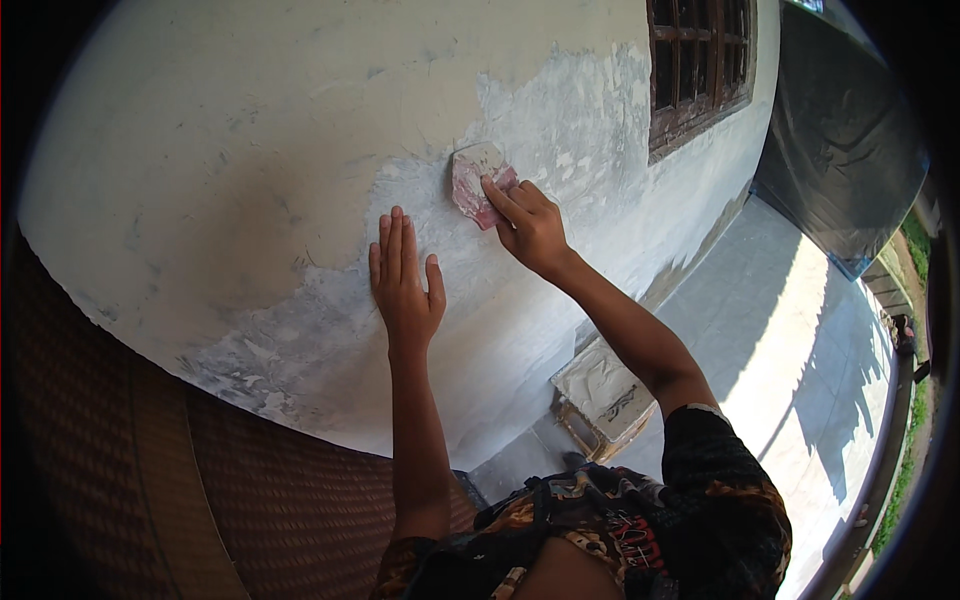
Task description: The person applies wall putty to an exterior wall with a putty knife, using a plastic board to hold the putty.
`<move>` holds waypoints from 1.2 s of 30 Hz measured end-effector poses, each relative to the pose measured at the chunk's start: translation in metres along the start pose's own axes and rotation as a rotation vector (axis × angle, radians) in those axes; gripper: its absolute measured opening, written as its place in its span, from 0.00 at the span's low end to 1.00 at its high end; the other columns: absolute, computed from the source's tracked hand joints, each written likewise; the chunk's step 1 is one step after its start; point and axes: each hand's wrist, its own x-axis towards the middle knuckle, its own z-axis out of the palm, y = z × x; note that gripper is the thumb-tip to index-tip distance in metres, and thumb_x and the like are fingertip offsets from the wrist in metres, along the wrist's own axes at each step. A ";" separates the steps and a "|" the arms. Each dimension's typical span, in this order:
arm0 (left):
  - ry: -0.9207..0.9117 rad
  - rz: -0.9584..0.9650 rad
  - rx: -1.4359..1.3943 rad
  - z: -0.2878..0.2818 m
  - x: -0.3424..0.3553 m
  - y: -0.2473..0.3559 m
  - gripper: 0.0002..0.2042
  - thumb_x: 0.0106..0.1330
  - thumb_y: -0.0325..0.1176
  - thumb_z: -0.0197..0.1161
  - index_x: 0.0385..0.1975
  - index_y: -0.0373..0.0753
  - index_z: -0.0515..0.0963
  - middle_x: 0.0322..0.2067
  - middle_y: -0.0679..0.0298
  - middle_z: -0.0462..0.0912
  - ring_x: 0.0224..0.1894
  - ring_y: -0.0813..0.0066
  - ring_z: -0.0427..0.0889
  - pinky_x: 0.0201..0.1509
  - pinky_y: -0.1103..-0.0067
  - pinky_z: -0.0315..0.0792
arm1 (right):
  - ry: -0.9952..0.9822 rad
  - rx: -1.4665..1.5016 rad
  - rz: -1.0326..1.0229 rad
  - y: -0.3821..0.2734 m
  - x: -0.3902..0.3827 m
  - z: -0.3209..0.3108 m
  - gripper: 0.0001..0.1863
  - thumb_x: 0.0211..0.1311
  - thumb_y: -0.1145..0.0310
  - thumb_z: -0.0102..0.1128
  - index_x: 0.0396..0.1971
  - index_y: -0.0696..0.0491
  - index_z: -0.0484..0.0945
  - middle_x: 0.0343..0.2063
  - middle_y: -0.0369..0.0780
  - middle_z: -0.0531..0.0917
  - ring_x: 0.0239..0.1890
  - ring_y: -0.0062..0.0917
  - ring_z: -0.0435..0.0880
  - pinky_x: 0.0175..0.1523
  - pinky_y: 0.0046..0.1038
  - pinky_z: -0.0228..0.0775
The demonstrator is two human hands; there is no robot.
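My left hand (405, 285) lies against the off-white wall (300, 120), fingers straight and thumb out, with nothing held. Above and to its right, my right hand (530, 225) grips a pink flat spreader (468, 195) smeared with pale filler, its face on the wall where a patchy grey-white coat meets smoother cream. My index finger lies along the spreader; the rest of my grip is partly hidden.
A worn tray (580, 375) with white paste sits low beside the wall on the pale tiled floor (700, 310). A wooden barred window (700, 70) is at upper right, dark plastic sheeting (830, 140) beyond. A woven brown panel (260, 460) lies lower left.
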 end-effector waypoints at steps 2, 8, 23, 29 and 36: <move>-0.007 0.003 -0.002 0.001 0.002 0.002 0.28 0.70 0.32 0.52 0.70 0.34 0.60 0.71 0.56 0.60 0.74 0.57 0.56 0.73 0.53 0.49 | -0.014 0.030 0.024 -0.001 0.008 -0.012 0.33 0.41 0.83 0.65 0.55 0.53 0.79 0.25 0.36 0.77 0.29 0.31 0.77 0.30 0.30 0.75; 0.013 -0.017 0.010 0.001 0.001 0.003 0.27 0.70 0.32 0.52 0.69 0.34 0.60 0.71 0.55 0.60 0.74 0.57 0.56 0.73 0.54 0.49 | 0.146 -0.060 -0.029 0.014 0.082 -0.006 0.33 0.41 0.82 0.65 0.56 0.52 0.78 0.26 0.36 0.77 0.30 0.30 0.76 0.31 0.30 0.75; 0.020 0.001 -0.006 -0.002 0.002 0.001 0.27 0.70 0.31 0.52 0.69 0.32 0.60 0.72 0.55 0.60 0.74 0.56 0.56 0.73 0.54 0.50 | 0.164 -0.051 -0.015 -0.002 0.077 0.004 0.31 0.44 0.82 0.64 0.55 0.50 0.80 0.25 0.36 0.76 0.29 0.29 0.76 0.30 0.30 0.73; -0.008 -0.010 0.008 -0.004 0.002 0.003 0.27 0.70 0.32 0.51 0.69 0.33 0.60 0.72 0.57 0.60 0.75 0.60 0.56 0.74 0.59 0.50 | -0.006 0.014 0.069 -0.029 -0.002 0.012 0.32 0.42 0.82 0.64 0.55 0.52 0.79 0.25 0.36 0.77 0.31 0.29 0.78 0.31 0.30 0.76; 0.010 -0.013 -0.018 0.003 0.001 0.003 0.27 0.71 0.33 0.51 0.69 0.33 0.60 0.71 0.54 0.60 0.74 0.55 0.56 0.73 0.54 0.49 | 0.153 -0.039 0.009 -0.014 0.071 -0.008 0.33 0.42 0.82 0.66 0.56 0.52 0.78 0.26 0.36 0.77 0.29 0.30 0.74 0.29 0.30 0.72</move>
